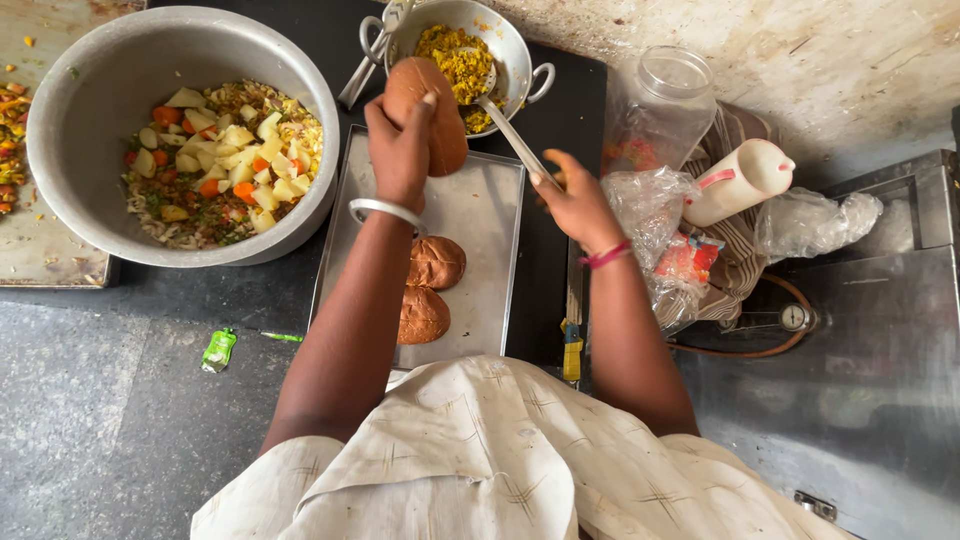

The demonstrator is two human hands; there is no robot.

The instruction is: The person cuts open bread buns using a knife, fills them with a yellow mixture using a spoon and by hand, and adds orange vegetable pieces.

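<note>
Two brown buns (428,288) lie touching each other on the steel tray (480,215), nearest the person and below both hands. Above them, the left hand (400,150) is closed around a third bun (430,110), holding it up over the far end of the tray. Just to its right, the right hand (575,200) pinches the handle of a metal spoon (505,120), whose bowl reaches into the small steel pot (515,45) of yellow filling (455,60) beyond the hands. Left of the left hand sits a big metal bowl (100,90) of chopped potato and carrot mix (225,165). Right of the right hand, on the dark surface (150,400), are a clear plastic jar (665,100) and crumpled plastic bags (650,210).
</note>
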